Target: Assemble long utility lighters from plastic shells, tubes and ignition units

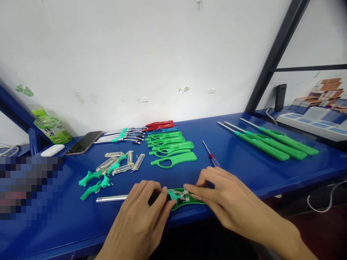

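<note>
At the table's front edge lies an opened green lighter shell (189, 204) with a metal tube (111, 198) sticking out to the left. My left hand (141, 213) closes around its front part, with thumb and index finger at the teal trigger (172, 196). My right hand (225, 195) pinches a small whitish piece (185, 190) over the shell; it looks like the end of a clear fuel tank, mostly hidden by the fingers. Thin white tubing (182, 196) and dark wire ends show inside the shell between my hands.
Behind my hands lie several green shell halves (176, 159), red ones (159, 125), metal tubes with wires (116, 136), clear fuel tanks (123, 168) and teal triggers (90, 189). A screwdriver (213, 157), finished-looking green lighters (265, 144), a phone (84, 143) and a bottle (52, 128) stand around.
</note>
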Action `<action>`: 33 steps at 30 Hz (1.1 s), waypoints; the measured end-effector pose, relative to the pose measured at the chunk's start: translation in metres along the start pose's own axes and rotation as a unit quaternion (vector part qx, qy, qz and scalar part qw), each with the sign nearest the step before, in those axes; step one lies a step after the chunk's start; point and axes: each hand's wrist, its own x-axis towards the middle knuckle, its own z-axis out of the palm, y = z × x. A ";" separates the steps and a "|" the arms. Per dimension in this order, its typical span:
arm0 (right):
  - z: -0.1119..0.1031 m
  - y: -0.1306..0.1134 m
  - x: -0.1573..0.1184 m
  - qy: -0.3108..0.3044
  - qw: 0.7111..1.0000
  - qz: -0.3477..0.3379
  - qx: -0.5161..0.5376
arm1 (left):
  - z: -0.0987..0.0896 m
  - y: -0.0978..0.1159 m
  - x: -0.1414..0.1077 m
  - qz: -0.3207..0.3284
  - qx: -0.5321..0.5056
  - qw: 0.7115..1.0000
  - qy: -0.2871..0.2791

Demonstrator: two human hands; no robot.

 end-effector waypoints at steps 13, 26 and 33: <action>0.003 -0.001 0.000 -0.002 0.999 0.024 0.022 | -0.007 0.003 -0.010 0.013 0.067 0.994 -0.085; 0.009 0.007 -0.002 0.007 0.999 0.018 0.028 | -0.002 0.004 -0.010 0.015 0.093 0.989 -0.112; 0.010 0.008 0.001 0.027 0.998 0.024 0.057 | -0.003 0.007 -0.011 0.006 0.071 0.993 -0.093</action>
